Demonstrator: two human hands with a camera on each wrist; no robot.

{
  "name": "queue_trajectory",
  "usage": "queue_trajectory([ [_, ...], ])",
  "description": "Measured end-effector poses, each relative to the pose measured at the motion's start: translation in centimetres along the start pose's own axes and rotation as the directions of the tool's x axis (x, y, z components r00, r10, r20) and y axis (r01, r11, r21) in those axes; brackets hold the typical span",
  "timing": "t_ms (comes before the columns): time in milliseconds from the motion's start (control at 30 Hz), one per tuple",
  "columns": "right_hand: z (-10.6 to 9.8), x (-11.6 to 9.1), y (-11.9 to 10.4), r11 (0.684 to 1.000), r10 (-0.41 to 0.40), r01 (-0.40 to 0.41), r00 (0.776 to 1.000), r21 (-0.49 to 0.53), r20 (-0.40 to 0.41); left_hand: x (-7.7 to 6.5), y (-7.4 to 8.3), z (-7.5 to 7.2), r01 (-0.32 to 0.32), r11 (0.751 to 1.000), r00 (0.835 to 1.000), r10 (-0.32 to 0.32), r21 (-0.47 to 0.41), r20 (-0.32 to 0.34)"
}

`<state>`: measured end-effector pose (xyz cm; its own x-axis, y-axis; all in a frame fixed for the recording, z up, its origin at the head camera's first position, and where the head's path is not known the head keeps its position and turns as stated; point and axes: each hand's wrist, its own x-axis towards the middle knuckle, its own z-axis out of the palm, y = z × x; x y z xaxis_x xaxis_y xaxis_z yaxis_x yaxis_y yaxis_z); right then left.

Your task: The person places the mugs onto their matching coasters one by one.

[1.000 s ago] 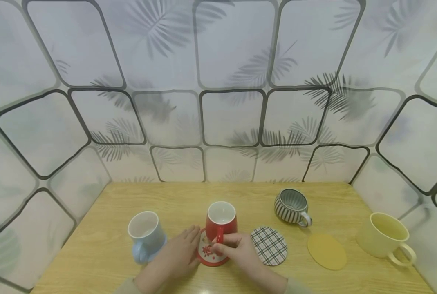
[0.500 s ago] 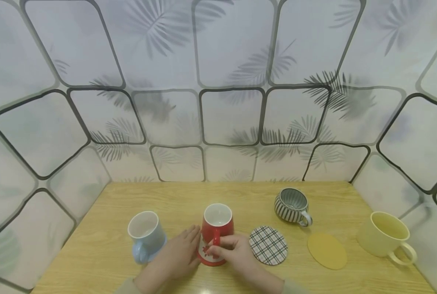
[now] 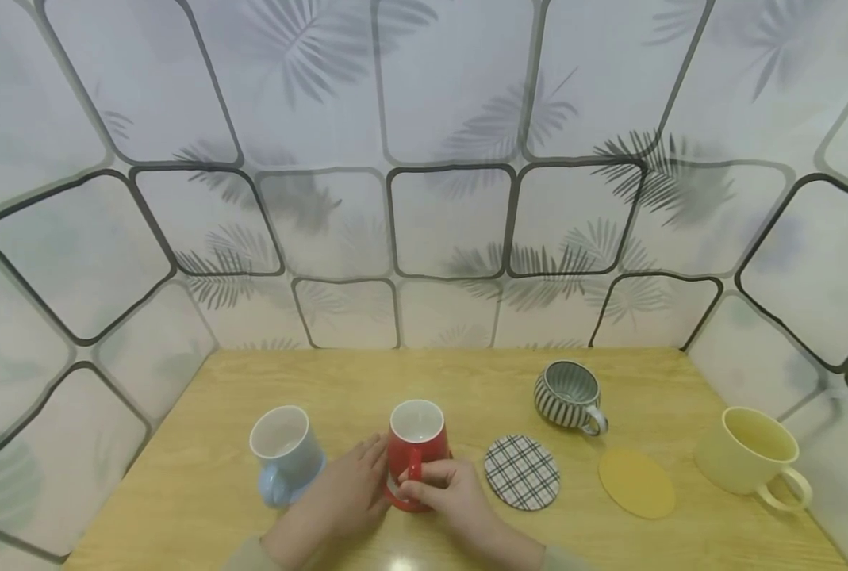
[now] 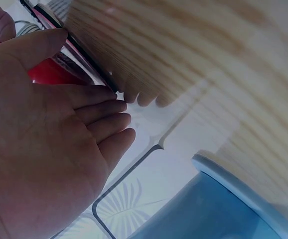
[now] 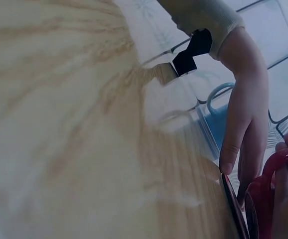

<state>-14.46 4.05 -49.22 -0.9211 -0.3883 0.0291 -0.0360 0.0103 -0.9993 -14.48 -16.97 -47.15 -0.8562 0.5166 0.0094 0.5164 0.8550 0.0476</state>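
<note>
A red mug (image 3: 433,449) stands upright at the middle of the wooden table (image 3: 181,448), over a red-rimmed coaster (image 3: 404,503) – whether its base touches the coaster all round I cannot tell. The right hand (image 3: 459,493) pinches the mug's handle between thumb and curled fingers. The left hand (image 3: 354,484) has its fingers straight and close together, and in the left wrist view its thumb and index fingertip meet the coaster's edge. Just left of that hand, a light blue mug (image 3: 291,454) stands on a blue coaster (image 3: 300,496). To the right lie a plaid coaster (image 3: 522,472) and a yellow coaster (image 3: 636,482), with a striped cup (image 3: 566,400) behind them and a pale yellow mug (image 3: 741,460) near the table's right edge – a leaf-patterned wall (image 3: 452,230) rises behind
</note>
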Motion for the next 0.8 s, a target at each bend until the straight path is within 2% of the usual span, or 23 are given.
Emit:
queue_trajectory([
  [167,0.06,0.13,0.20,0.999,0.032,-0.032,0.999,-0.007,-0.006,0.01,0.06,-0.30,-0.010,1.000,1.000,0.010,-0.010,-0.014],
  [467,0.35,-0.03,0.54,0.999,0.041,-0.041,0.999,0.000,-0.011,0.09,0.03,-0.09,-0.008,1.000,1.000,0.008,-0.014,-0.007],
  [800,0.77,-0.21,0.68,0.997,0.072,-0.072,0.997,0.000,-0.035,-0.04,0.04,-0.24,0.027,0.998,1.000,-0.026,-0.058,0.016],
])
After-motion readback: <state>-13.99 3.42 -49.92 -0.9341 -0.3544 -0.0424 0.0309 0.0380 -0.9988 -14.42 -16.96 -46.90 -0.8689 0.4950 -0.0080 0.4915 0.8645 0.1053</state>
